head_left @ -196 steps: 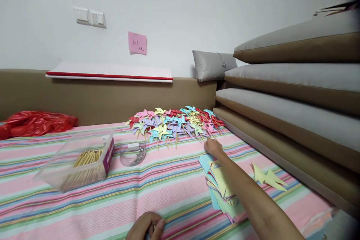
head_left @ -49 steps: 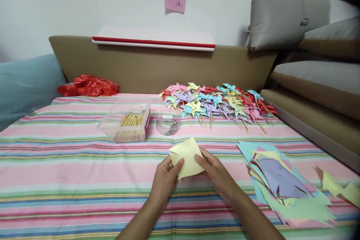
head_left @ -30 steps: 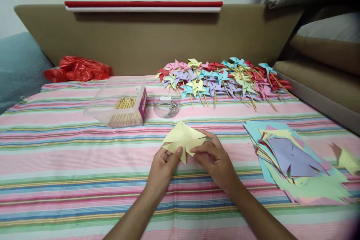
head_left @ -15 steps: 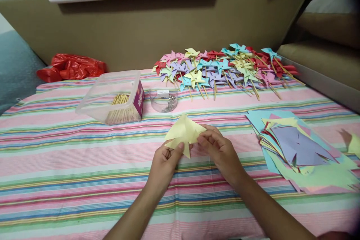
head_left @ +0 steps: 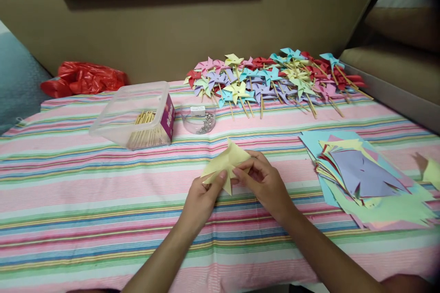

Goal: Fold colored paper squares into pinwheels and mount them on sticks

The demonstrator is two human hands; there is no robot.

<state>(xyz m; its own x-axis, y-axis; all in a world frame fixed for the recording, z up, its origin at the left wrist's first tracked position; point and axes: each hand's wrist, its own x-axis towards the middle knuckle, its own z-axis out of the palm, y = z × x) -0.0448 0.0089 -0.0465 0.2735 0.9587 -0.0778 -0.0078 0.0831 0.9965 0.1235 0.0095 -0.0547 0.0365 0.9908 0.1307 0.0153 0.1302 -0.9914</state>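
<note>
Centrally, both hands meet over a striped cloth (head_left: 85, 183) and share one yellow paper (head_left: 223, 161), cut and partly folded, with pointed flaps sticking up and down. The left hand (head_left: 201, 197) comes in from below; its thumb and fingers (head_left: 220, 177) are clamped on the paper's lower left edge. The right hand (head_left: 266, 183) has its fingers curled together and pinched on the paper's right flap, close to the middle. The paper is held just above the cloth, tilted, between the two hands.

Beyond the hands, to the left, a clear box (head_left: 132, 114) lies on the cloth with a bundle of sticks (head_left: 146, 130) inside. Just to its right sits a small clear dish (head_left: 199, 119) holding small metal pieces; what they are is too small to tell. Farther back, a heap of pinwheels (head_left: 271, 80) in many colours lies spread against a brown backboard (head_left: 172, 27), sticks pointing towards the camera.

To the right of the hands, well apart from them, a loose stack (head_left: 360, 174) of cut coloured sheets lies flat, purple on top. Another yellow scrap (head_left: 432, 171) shows at the right edge. A crumpled red bag (head_left: 82, 78) lies at the far left, behind the box. Brown cushions (head_left: 388, 59) rise on the right.
</note>
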